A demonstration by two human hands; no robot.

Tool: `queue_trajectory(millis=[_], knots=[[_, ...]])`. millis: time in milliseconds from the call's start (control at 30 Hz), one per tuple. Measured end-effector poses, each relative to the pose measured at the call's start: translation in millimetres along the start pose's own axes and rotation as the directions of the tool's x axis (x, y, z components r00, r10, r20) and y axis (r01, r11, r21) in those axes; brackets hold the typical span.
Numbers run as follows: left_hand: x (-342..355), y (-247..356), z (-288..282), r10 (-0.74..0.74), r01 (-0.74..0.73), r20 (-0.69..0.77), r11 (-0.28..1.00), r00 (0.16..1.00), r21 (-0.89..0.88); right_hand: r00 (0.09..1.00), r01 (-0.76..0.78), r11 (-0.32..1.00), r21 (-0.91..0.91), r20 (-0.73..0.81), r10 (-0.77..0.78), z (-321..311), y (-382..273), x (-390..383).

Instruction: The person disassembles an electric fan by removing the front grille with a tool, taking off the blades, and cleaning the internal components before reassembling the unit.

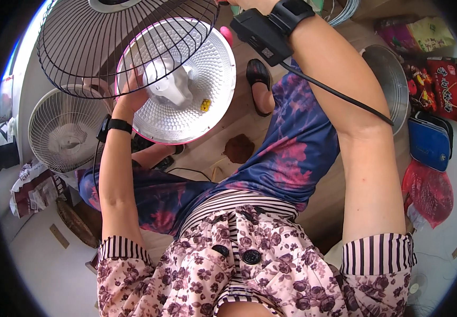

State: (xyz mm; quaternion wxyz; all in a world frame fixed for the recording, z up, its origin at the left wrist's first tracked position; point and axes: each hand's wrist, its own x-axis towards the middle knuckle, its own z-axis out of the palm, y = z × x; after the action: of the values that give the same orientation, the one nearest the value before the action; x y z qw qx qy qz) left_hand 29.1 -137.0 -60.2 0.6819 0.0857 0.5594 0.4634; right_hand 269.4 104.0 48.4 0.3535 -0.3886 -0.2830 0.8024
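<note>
A round electric heater faces me, its silver dimpled dish [212, 68] edged in pink. A white centre piece [169, 87] sits in the dish. Over the dish's upper left, a black domed wire guard [88, 58] is raised and tilted. My left hand [132, 91] reaches inside the dish beside the centre piece; guard wires partly cover its fingers, so its grip is unclear. My right hand [250, 4], cut off by the top edge, has its fingers closed at the guard's right rim. A black strap and box sit on my right wrist.
A white fan [64, 129] with a wire cage stands left of the heater. To the right are a metal basin [387, 79], red packages [448, 87], a blue pouch [428, 142] and a red plastic bag [430, 193]. A brown leaf-like piece [239, 148] lies on the floor.
</note>
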Motion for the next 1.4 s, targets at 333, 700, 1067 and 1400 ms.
queue_trajectory(millis=[333,700,1067,1400], knots=[[-17.6,-38.5,3.4,0.121,-0.149,-0.156,0.971,0.98,-0.186,0.995,-0.038,0.999,0.029,-0.092,0.04,13.9,3.1,4.5],[-23.5,-68.0,-13.6,0.184,-0.212,-0.246,0.973,0.952,-0.093,0.996,-0.007,1.0,-0.005,-0.086,0.007,10.4,7.9,7.8],[-54.2,-91.7,16.1,0.409,-0.238,0.131,0.221,0.903,0.946,0.997,-0.028,0.999,-0.037,-0.071,0.026,-7.4,13.2,19.9],[-65.7,-99.7,38.1,0.448,-0.274,0.387,-0.297,0.806,0.915,0.991,-0.033,0.996,-0.084,-0.128,0.022,-4.7,10.3,18.4]])
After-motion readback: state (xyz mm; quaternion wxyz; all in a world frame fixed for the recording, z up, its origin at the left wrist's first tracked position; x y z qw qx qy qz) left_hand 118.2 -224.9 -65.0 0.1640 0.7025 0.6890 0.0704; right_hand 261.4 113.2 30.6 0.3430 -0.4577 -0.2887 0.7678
